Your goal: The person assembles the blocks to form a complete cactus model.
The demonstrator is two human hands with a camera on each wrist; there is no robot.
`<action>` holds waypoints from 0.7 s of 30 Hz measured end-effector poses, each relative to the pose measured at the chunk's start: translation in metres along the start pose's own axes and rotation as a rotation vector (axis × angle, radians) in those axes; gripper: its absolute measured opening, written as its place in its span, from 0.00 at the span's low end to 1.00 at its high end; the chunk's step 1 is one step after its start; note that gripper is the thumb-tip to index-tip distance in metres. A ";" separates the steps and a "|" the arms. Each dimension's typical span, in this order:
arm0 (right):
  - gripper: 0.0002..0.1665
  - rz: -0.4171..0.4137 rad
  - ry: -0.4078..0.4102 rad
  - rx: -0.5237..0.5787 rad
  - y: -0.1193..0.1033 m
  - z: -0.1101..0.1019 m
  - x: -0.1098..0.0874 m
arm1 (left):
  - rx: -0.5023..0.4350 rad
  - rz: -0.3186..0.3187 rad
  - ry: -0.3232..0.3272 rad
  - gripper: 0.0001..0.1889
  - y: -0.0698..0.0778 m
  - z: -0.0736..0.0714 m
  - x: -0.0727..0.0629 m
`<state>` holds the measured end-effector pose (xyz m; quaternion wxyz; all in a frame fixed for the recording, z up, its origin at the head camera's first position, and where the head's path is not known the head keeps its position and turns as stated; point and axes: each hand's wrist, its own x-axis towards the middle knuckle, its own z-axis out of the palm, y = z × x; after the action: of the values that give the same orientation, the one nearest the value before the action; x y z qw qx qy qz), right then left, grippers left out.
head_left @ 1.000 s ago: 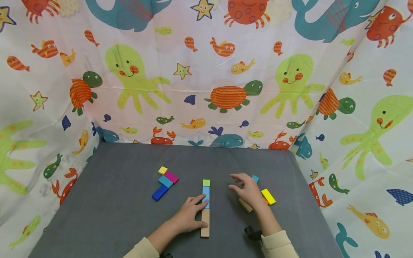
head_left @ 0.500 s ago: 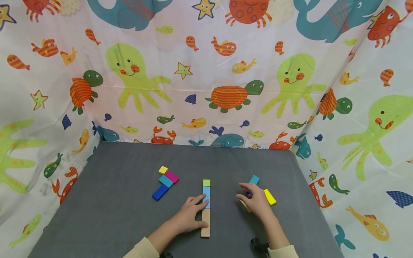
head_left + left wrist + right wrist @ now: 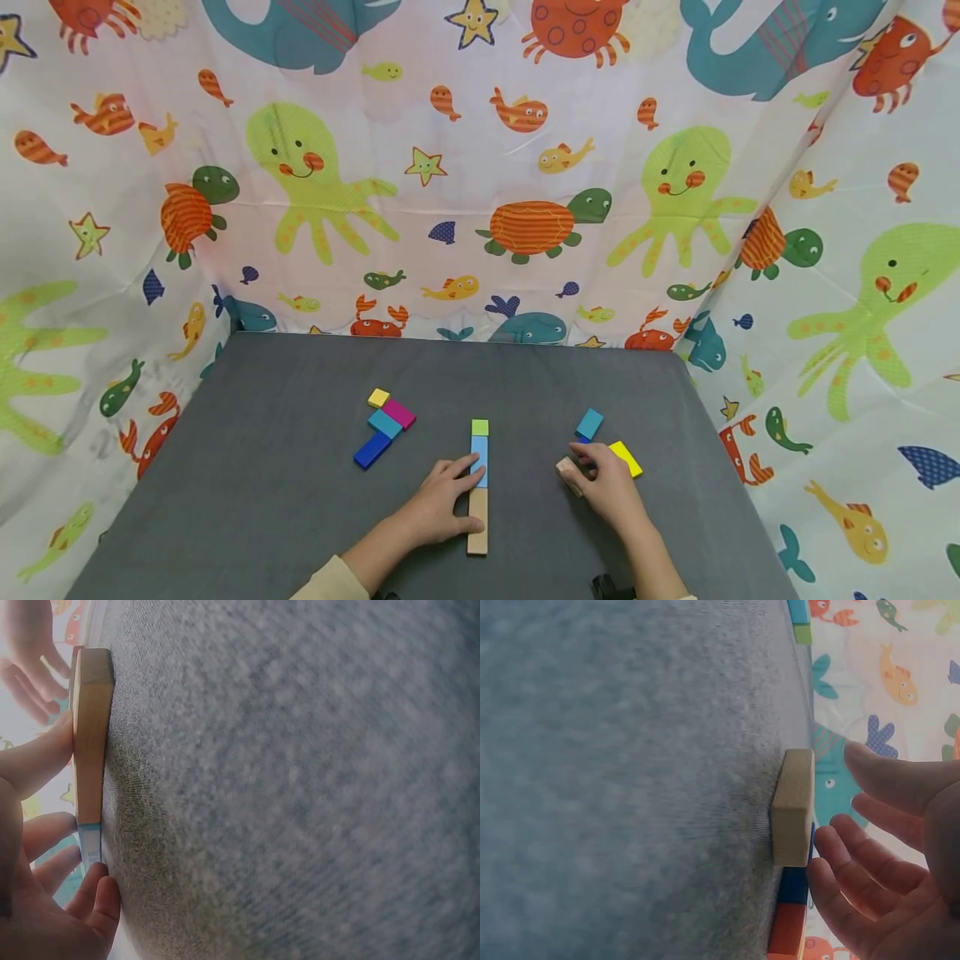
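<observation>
In the head view a straight row of blocks lies before me: a light green block (image 3: 480, 427), a light blue block (image 3: 478, 475) and a plain wooden block (image 3: 477, 533). My left hand (image 3: 437, 504) rests along its left side, fingertips on the light blue block and thumb on the wooden one. To the right, my right hand (image 3: 609, 482) hovers over a second wooden block (image 3: 568, 477). The right wrist view shows that block (image 3: 793, 810) with the thumb and fingers spread apart beside it, nothing held. Dark blue (image 3: 795, 885) and orange (image 3: 787, 927) blocks lie just past it.
A teal block (image 3: 589, 423) and a yellow block (image 3: 626, 459) lie around the right hand. On the left sits a cluster of yellow (image 3: 378, 397), magenta (image 3: 399, 413), teal (image 3: 385, 423) and dark blue (image 3: 372, 450) blocks. A sea-animal curtain (image 3: 465, 250) stands behind the grey table (image 3: 285, 483).
My right hand has moved right and nearer to me, uncovering the teal block and coming over the second wooden block. My left hand stays on the row.
</observation>
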<state>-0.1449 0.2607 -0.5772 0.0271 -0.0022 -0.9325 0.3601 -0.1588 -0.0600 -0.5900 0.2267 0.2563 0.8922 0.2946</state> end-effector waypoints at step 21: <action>0.26 0.053 -0.052 -0.194 0.001 0.009 -0.002 | -0.011 -0.003 -0.001 0.44 0.001 0.000 -0.001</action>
<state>-0.1436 0.2550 -0.5847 -0.0072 -0.0201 -0.9631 0.2685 -0.1574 -0.0596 -0.5888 0.2290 0.2539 0.8909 0.2990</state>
